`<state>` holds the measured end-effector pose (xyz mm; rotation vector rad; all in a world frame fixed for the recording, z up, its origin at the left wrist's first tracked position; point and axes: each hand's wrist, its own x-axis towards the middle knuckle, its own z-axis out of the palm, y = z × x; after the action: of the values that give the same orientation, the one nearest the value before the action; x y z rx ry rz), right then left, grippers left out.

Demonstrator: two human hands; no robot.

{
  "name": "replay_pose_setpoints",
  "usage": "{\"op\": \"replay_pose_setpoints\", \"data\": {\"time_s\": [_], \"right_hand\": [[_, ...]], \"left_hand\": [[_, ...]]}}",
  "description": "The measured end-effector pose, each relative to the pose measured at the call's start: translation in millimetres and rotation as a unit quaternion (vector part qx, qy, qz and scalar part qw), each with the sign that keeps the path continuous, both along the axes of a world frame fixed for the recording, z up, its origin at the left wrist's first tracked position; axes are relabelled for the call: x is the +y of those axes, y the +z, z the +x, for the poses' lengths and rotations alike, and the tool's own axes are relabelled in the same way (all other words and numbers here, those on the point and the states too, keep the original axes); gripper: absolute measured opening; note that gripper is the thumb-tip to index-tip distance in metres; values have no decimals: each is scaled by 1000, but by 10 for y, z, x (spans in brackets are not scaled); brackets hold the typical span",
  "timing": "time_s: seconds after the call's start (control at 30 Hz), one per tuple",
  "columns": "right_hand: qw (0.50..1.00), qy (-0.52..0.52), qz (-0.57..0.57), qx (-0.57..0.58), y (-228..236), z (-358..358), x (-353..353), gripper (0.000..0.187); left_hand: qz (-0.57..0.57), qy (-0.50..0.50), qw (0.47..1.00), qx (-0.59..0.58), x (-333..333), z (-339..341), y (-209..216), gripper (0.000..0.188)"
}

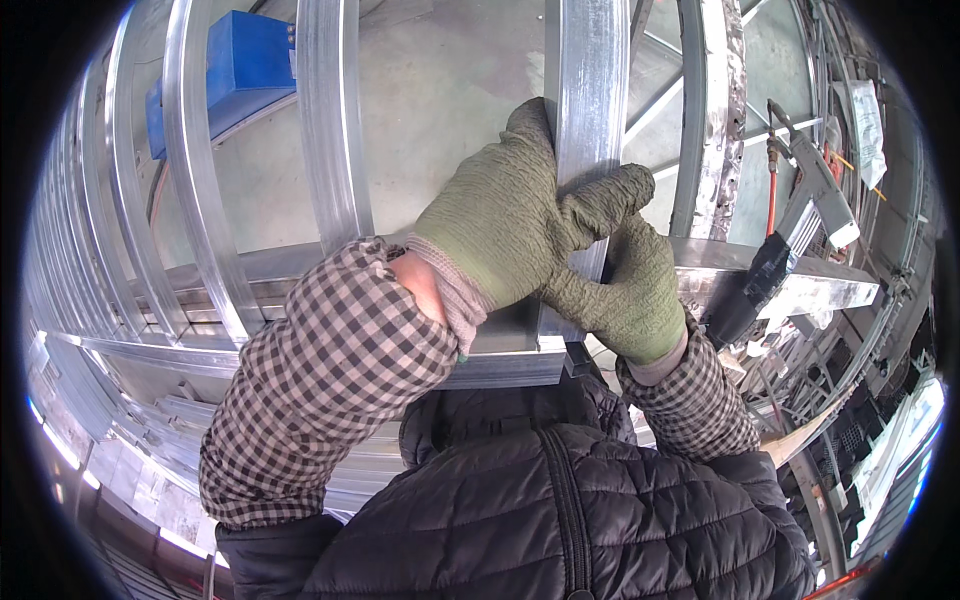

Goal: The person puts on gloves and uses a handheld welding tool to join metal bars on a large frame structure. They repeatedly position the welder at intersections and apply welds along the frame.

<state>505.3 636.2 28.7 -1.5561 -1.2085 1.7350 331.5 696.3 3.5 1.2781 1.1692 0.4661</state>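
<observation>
Both my hands wear green crinkled work gloves. A long silvery metal channel bar [588, 70] runs away from me, lying across a metal crossbar. My left hand [500, 215] is closed around the bar, its thumb laid over the top and its other fingers at the left side, partly hidden. Closer to me, my right hand [640, 295] grips the same bar from the right, with its thumb across the top. The two hands touch or nearly touch. Below them, the bar's near end meets a metal rail [500, 370].
Several parallel metal bars [335, 120] stand in a row to the left. Beyond them is a blue box [250, 65]. At right, a pneumatic hand tool [820, 190] with a reddish hose [772, 195] rests near the crossbar end [830, 290].
</observation>
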Motion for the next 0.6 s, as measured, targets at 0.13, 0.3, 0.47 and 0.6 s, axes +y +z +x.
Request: {"op": "replay_pose_setpoints", "data": {"time_s": [0.13, 0.3, 0.47, 0.6], "right_hand": [[999, -24, -20, 30, 7, -3, 14, 61], [1000, -20, -11, 18, -53, 17, -10, 63], [1000, -14, 21, 4, -103, 55, -51, 66], [998, 14, 61, -24, -141, 69, -33, 66]], "left_hand": [[-46, 15, 999, -12, -1, 22, 22, 94], [-53, 24, 998, -2, 0, 34, 118, 72], [-59, 31, 998, -1, 0, 55, 147, 69], [-78, 22, 997, 6, 2, 41, 153, 70]]}}
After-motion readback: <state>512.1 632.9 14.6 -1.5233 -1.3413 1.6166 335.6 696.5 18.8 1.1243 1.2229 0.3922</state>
